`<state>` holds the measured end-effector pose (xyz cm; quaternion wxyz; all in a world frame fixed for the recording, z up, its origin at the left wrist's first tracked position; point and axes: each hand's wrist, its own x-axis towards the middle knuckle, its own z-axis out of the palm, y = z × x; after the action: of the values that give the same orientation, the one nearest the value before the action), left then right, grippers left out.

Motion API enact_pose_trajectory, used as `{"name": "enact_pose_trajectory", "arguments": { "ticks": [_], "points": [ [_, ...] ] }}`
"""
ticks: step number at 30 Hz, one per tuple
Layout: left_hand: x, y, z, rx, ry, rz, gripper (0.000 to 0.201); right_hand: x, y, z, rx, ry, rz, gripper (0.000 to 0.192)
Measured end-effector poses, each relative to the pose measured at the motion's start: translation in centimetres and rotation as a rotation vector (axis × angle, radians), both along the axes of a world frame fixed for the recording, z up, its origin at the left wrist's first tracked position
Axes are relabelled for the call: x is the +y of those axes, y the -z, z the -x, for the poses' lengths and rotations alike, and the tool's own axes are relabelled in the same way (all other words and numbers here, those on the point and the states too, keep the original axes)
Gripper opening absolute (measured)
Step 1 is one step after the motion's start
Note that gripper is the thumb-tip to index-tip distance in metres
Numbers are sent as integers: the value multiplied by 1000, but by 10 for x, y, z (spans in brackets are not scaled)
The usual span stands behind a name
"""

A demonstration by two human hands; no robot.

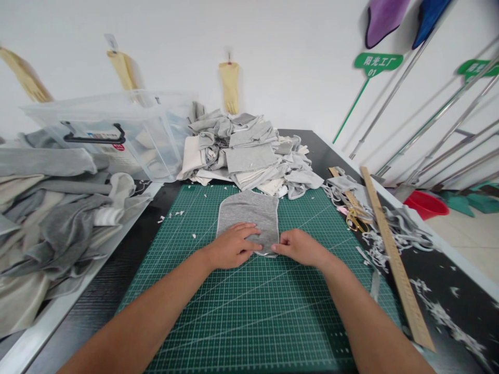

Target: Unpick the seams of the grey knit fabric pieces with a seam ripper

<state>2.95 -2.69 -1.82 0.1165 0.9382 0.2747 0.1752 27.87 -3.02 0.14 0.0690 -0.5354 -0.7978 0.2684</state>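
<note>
1. Hands first: left hand (233,246) lies flat on the near end of a grey fabric piece (248,215), fingers spread and pressing, not gripping; right hand (300,247) pinches the piece's near right corner, fingers closed on the edge.
2. Fabric piece sits mid green cutting mat (249,311) on the black desk (327,150); pretty flat, near edge slightly lifted.
3. Behind it, a pile of grey and cream offcuts (249,153); clear plastic bin (117,132) to the left; wooden ruler (393,254) and yellow-handled scissors (354,219) off to the right.
</note>
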Motion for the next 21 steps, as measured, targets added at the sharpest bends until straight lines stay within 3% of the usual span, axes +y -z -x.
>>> {"name": "enact_pose_trajectory", "arguments": {
  "ticks": [21],
  "points": [
    [1,0,-1,-5,-3,23,32,-2,0,1,-12,-2,-3,43]
  ]
}}
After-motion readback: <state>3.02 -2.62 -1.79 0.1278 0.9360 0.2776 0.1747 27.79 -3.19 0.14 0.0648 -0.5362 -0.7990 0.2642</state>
